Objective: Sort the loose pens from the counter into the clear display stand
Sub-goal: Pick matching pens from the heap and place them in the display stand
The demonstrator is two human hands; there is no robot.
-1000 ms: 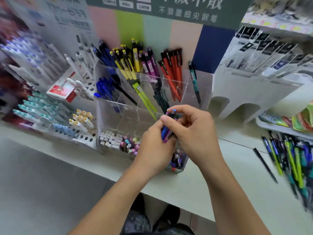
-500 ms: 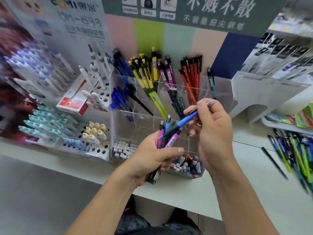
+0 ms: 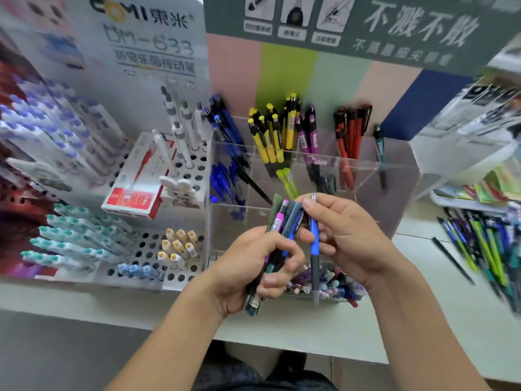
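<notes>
My left hand (image 3: 251,263) grips a bunch of pens (image 3: 283,221), pink, green and dark ones, in front of the clear display stand (image 3: 366,176). My right hand (image 3: 346,235) pinches a single blue pen (image 3: 314,244), held nearly upright with its tip pointing down, just right of the bunch. The stand's compartments hold blue, yellow, purple, red and teal pens sorted by colour. A pile of loose pens (image 3: 485,244) lies on the white counter (image 3: 324,331) at the right.
A white perforated rack (image 3: 180,244) with white and pastel pens and a red box (image 3: 135,193) stands left of the stand. A low clear tray of small items (image 3: 329,283) sits under my hands. A white paper holder (image 3: 462,153) stands at the right.
My right hand has pulled the blue pen out of the bunch and turned it from slanted to nearly upright, tip down. The view has shifted closer to the stand.
</notes>
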